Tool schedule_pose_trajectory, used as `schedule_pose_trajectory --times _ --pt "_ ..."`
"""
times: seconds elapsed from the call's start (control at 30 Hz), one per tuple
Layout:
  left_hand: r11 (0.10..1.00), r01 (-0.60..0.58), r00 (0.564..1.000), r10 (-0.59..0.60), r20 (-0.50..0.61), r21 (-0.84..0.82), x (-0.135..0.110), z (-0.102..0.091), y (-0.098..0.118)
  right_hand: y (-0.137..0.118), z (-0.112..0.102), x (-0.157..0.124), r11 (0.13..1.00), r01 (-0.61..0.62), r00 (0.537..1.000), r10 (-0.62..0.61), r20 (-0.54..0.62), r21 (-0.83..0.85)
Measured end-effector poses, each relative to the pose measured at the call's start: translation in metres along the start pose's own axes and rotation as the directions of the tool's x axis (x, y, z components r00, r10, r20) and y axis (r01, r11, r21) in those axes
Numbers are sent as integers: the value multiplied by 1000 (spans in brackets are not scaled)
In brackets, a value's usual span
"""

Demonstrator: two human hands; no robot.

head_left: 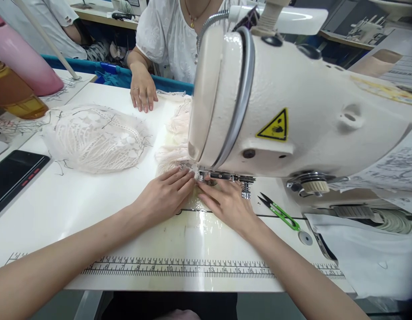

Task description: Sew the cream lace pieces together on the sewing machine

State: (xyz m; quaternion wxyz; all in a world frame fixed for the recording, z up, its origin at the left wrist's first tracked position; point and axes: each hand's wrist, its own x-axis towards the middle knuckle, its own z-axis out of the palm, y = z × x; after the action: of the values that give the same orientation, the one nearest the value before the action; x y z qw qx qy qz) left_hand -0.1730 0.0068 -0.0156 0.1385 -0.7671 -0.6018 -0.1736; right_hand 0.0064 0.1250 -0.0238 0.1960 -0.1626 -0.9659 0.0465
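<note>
My left hand [169, 192] lies flat, fingers stretched out together, on the near end of a pale pink lace fabric [172, 153] just left of the sewing machine's presser foot. My right hand [228, 202] rests on the other side of the foot, thumb and index finger pointing toward the fabric's edge. Its other fingertips go out of sight behind the metal attachment [226, 176] under the head of the sewing machine [302, 106]. The lace runs back along the table, left of the machine head, in gathered folds. The needle point cannot be made out.
A bundled lace piece [99, 138] and a black phone [17, 175] lie left. Green-handled thread snips [279, 211] and a bobbin [305, 238] lie right. A printed ruler [182, 269] follows the front edge. Across the table, another person's hand [143, 89] rests near the lace.
</note>
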Motion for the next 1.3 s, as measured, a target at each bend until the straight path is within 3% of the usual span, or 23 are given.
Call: schedule_pose_trajectory --times 0.4,0.6,0.9,1.17,1.3 --pt "992 -14 1000 12 10 122 1 1 1 -2 -1 3 982 46 996 -60 -72 -184" --pt "994 -10 1000 9 8 107 1 1 1 -3 -1 4 968 49 993 -72 -88 -247" --pt "992 -27 999 33 -42 123 0 4 0 -5 -2 4 974 57 992 -80 -99 -219" --pt "992 28 1000 -26 -12 123 -1 8 2 -7 -3 1 973 42 998 -53 -44 -228" --pt "985 54 998 -49 -37 165 -2 13 7 -3 -6 -1 989 33 997 -42 -61 -146"
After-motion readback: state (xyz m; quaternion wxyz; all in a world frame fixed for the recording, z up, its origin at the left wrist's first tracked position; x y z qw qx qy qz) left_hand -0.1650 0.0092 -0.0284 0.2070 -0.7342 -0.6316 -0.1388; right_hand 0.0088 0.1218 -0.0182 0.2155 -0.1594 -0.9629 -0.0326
